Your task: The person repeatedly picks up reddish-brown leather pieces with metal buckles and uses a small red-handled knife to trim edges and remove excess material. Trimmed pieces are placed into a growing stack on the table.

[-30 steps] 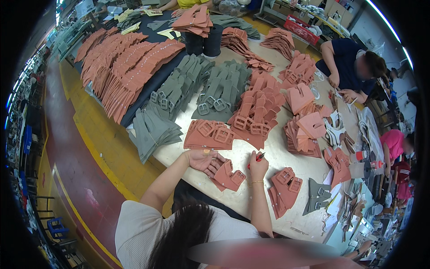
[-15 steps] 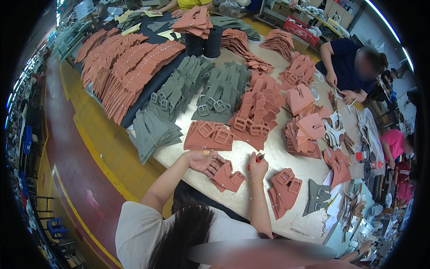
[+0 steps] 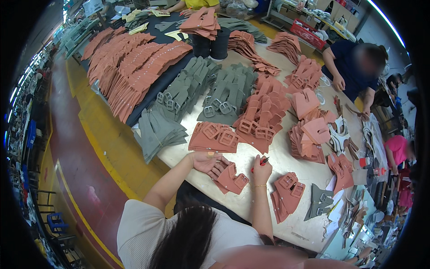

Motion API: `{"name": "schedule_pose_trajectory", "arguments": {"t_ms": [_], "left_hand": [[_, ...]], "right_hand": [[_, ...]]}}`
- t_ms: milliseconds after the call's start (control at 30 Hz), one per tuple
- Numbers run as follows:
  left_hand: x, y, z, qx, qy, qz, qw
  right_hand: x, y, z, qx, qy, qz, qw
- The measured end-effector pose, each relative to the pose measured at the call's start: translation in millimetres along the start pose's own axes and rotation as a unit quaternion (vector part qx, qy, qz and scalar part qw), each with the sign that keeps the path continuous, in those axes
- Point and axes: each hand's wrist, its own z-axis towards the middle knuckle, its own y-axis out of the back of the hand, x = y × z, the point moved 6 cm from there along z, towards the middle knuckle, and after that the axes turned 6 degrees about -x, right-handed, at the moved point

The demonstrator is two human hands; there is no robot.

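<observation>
Beside a maroon-and-yellow floor [image 3: 76, 157], a pale tabletop [image 3: 286, 163] carries stacked grey-green straps [image 3: 190, 80] and salmon straps [image 3: 271, 101]. Near its front edge, the left hand [image 3: 208, 162] lies palm up, fingers curled at the edge of a salmon buckled piece [image 3: 231, 178]; whether it grips, the view cannot tell. Just right of that piece, the right hand [image 3: 262, 171] is closed around a small red tool [image 3: 265, 160] with a dark tip. Farther right lie salmon buckled panels [image 3: 287, 198].
</observation>
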Motion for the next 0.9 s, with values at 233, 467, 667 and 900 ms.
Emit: {"name": "schedule_pose_trajectory", "arguments": {"t_ms": [233,467,667,900], "left_hand": [[1,0,0,0.001,-0.004,-0.004,1.000],[1,1,2,-0.007,0.012,-0.013,1.000],[2,0,1,-0.008,0.024,-0.058,0.998],[1,3,-1,-0.044,0.056,-0.084,0.994]], "right_hand": [[4,2,1,-0.016,0.052,-0.022,0.998],[-8,-4,2,0.006,0.031,0.000,1.000],[-8,-9,4,0.018,0.048,-0.064,0.997],[6,-11,8,0.001,0.083,-0.115,0.990]]}}
